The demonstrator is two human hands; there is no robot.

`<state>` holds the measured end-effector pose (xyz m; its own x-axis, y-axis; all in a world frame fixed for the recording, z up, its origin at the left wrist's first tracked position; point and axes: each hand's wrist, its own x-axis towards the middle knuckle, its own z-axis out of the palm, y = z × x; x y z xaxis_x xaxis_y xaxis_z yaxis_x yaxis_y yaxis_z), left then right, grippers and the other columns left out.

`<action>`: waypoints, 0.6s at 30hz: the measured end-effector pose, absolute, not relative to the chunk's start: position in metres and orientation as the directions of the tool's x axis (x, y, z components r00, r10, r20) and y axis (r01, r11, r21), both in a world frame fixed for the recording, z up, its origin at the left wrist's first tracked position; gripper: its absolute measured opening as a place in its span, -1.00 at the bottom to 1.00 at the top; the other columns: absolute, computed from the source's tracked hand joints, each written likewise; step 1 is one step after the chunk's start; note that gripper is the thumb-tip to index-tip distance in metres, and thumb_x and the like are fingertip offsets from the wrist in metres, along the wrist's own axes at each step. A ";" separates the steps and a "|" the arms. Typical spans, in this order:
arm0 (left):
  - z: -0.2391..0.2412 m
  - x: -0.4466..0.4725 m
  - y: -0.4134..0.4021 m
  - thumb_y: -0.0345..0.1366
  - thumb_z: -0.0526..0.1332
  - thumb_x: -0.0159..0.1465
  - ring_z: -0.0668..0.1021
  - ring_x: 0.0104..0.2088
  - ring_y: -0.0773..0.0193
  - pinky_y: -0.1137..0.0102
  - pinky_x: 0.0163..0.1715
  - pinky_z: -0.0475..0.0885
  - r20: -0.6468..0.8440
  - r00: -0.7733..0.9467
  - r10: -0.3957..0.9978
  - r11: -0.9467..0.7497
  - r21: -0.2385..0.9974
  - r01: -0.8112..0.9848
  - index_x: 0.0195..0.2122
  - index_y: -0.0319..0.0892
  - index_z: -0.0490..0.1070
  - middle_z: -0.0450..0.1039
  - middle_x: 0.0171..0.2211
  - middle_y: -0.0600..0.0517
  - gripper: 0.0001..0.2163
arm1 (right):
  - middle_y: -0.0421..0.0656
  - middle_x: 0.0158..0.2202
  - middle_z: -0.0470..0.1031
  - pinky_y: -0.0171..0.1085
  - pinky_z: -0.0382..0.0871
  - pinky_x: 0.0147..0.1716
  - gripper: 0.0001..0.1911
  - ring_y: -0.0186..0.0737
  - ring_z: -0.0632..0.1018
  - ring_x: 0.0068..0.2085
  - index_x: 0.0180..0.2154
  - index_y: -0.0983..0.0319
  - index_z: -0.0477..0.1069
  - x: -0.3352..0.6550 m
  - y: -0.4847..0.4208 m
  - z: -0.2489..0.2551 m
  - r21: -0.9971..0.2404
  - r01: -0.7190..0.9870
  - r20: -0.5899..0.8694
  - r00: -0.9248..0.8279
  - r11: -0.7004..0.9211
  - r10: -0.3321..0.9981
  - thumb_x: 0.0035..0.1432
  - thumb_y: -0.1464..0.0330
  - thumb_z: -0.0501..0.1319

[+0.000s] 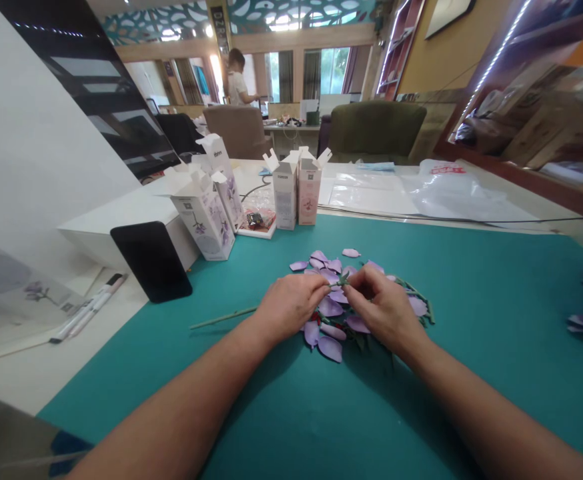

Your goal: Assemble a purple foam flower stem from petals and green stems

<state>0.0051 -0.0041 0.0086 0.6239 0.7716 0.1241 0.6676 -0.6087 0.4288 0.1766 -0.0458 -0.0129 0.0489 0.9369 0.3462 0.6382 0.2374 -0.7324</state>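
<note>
Teal cutting mat [471, 287], mid-work: many lilac artificial petals [330, 348] still lie loose at its centre, with a bare green stem [224, 318] left of them. Left hand [291, 307] and right hand [381, 310] pinch a small green sprig [342, 283] just above the petals.

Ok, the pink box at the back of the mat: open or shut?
Open: the pink box stands upright with its top flaps raised, not tucked closed. Its contents can't be seen from this view.
</note>
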 end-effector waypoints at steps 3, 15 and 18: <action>0.008 0.006 -0.005 -0.17 -0.03 0.35 0.49 -0.32 0.21 0.41 -0.39 0.25 0.135 0.626 0.768 -0.624 0.380 0.683 -0.29 -0.13 0.46 0.51 -0.33 0.01 -0.70 | -0.24 -0.51 0.36 -0.30 0.18 -0.46 -0.90 -0.29 0.36 -0.47 -0.46 0.18 0.25 0.176 -0.047 -0.013 -0.689 0.671 0.385 0.021 0.272 0.923 0.10 0.34 0.10; 0.003 0.007 -0.006 -0.19 -0.05 0.36 0.53 -0.28 0.24 0.43 -0.36 0.31 0.154 0.630 0.761 -0.644 0.296 0.705 -0.21 -0.08 0.44 0.53 -0.29 0.05 -0.73 | -0.24 -0.53 0.35 -0.35 0.17 -0.47 -0.90 -0.32 0.36 -0.49 -0.46 0.19 0.22 0.176 -0.048 -0.016 -0.555 0.748 0.499 -0.050 0.364 0.865 0.10 0.39 0.09; 0.002 0.008 -0.006 -0.21 -0.05 0.36 0.54 -0.26 0.24 0.43 -0.33 0.33 0.160 0.636 0.755 -0.651 0.301 0.697 -0.18 -0.07 0.44 0.54 -0.26 0.04 -0.73 | -0.24 -0.52 0.34 -0.35 0.17 -0.46 -0.90 -0.31 0.35 -0.49 -0.46 0.19 0.22 0.176 -0.048 -0.016 -0.538 0.757 0.508 -0.061 0.372 0.859 0.11 0.39 0.08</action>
<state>0.0079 -0.0056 0.0023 0.6355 0.7552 0.1605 0.6973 -0.6507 0.3006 0.1757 -0.0477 -0.0158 -0.0610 0.8592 0.5080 0.7568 0.3717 -0.5376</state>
